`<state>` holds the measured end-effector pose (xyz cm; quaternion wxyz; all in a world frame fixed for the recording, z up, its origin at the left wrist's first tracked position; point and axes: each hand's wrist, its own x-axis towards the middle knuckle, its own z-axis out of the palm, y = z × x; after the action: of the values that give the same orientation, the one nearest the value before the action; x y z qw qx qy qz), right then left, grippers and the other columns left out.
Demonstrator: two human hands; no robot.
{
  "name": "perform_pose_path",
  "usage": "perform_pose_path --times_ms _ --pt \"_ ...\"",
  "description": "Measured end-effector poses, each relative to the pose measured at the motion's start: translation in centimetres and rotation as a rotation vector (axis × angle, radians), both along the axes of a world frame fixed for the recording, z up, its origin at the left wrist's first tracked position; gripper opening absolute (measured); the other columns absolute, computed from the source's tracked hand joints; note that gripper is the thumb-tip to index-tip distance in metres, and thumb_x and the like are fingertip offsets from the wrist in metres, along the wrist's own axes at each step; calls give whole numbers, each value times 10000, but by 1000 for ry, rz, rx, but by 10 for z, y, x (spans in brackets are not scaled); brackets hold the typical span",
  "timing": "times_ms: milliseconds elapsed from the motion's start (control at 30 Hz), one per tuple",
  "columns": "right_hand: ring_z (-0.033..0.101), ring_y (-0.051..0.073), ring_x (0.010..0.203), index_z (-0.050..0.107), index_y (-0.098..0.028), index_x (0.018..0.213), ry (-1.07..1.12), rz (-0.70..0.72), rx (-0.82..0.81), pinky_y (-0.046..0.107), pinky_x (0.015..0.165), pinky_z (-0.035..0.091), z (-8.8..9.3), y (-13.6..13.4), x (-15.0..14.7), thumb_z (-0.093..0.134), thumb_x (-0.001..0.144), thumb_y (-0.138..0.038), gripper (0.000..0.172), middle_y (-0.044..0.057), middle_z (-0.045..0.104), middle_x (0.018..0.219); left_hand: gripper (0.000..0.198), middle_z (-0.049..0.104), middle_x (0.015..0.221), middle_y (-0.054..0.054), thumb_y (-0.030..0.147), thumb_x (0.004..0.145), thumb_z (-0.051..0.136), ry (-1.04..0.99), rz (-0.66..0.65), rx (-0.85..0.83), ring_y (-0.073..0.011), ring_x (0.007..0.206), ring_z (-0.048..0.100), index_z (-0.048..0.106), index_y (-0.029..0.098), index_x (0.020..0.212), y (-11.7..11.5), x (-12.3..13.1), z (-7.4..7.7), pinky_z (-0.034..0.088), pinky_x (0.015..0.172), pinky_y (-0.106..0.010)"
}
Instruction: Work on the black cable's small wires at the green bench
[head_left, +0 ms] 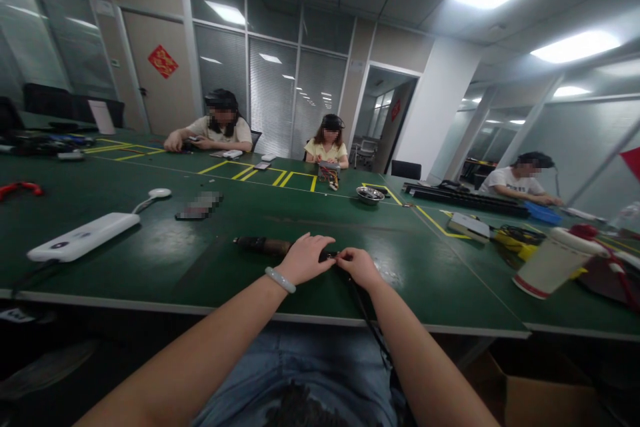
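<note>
A dark, rod-shaped electric screwdriver (pixel 265 245) with a brownish body lies sideways on the green table, its narrow tip towards the left. My left hand (pixel 306 259), with a pale bangle at the wrist, is curled over the rear part of the tool and hides it. Close beside its thumb, my right hand (pixel 357 265) pinches thumb and forefinger together at the tool's tail end. What lies between those fingertips is too small to make out. A black cord (pixel 367 313) runs down from under my right hand over the table edge.
A white power strip (pixel 85 237) and a phone (pixel 199 205) lie to the left. Further off stand a metal bowl (pixel 370 195) and a boxy device (pixel 469 227). A white cup (pixel 550 263) is at the right. Several people (pixel 327 147) sit around the table.
</note>
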<state>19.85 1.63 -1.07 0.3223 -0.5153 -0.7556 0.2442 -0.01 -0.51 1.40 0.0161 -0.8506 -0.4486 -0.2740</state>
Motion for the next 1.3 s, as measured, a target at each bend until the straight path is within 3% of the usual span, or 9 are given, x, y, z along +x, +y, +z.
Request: perform_pose_path --times_ms 133,233,400,533,700,867,1000,1100,1300 --pt "614 149 678 708 -184 803 -22 -8 -45 236 601 400 3 -3 -1 626 785 -396 227 11 698 760 435 620 1182 -66 526 909 413 -27 40 -33 -218 1134 545 513 208 1188 5 -15 13 248 1118 -439" --pt "608 146 679 713 -189 814 -26 -28 -76 234 590 392 7 -7 -3 627 780 -424 252 13 700 773 327 625 1119 -57 419 948 351 -35 109 66 -202 1092 553 528 196 1108 22 -50 22 245 1121 -427" --pt "597 146 653 719 -200 830 -29 -45 -110 242 575 389 12 -10 -4 618 787 -443 267 19 698 776 284 570 1170 -105 239 860 454 2 452 183 -244 1160 468 502 141 1122 75 -168 24 273 1092 -420" --pt "605 153 685 724 -201 820 -28 -56 -113 246 596 396 13 -11 -6 630 777 -414 237 23 699 793 359 554 1159 -147 251 849 487 -94 801 30 -264 1114 431 446 50 1144 107 -269 18 361 982 -449" --pt "606 156 698 726 -207 805 -39 -73 -117 252 608 399 15 -12 -6 627 780 -404 222 21 702 809 376 556 1143 -143 310 843 516 -144 925 -212 -261 1132 397 456 47 1105 126 -323 9 282 1006 -532" --pt "607 156 707 728 -210 812 -46 -71 -121 251 621 407 16 -12 -6 624 782 -399 217 22 704 824 437 543 1163 -136 316 827 531 -175 966 -310 -283 1191 352 442 43 1156 131 -321 3 165 1034 -601" --pt "609 159 704 728 -212 824 -57 -67 -127 251 619 406 16 -12 -7 619 787 -402 222 26 707 830 528 429 1348 -149 285 845 519 -176 879 -84 -282 1252 294 355 37 1282 123 -297 19 155 1053 -606" --pt "613 157 718 727 -219 818 -44 -62 -125 247 628 413 13 -10 -6 624 786 -398 209 19 708 828 497 450 1354 -120 217 844 488 -132 660 59 -253 1232 369 383 80 1310 105 -249 40 249 1072 -511" --pt "599 148 661 724 -206 801 -31 -58 -101 235 575 390 7 -6 -4 632 776 -417 232 17 699 761 388 589 1257 -32 349 882 455 -20 24 -29 -200 1172 511 544 230 1240 37 -101 58 369 1044 -338"
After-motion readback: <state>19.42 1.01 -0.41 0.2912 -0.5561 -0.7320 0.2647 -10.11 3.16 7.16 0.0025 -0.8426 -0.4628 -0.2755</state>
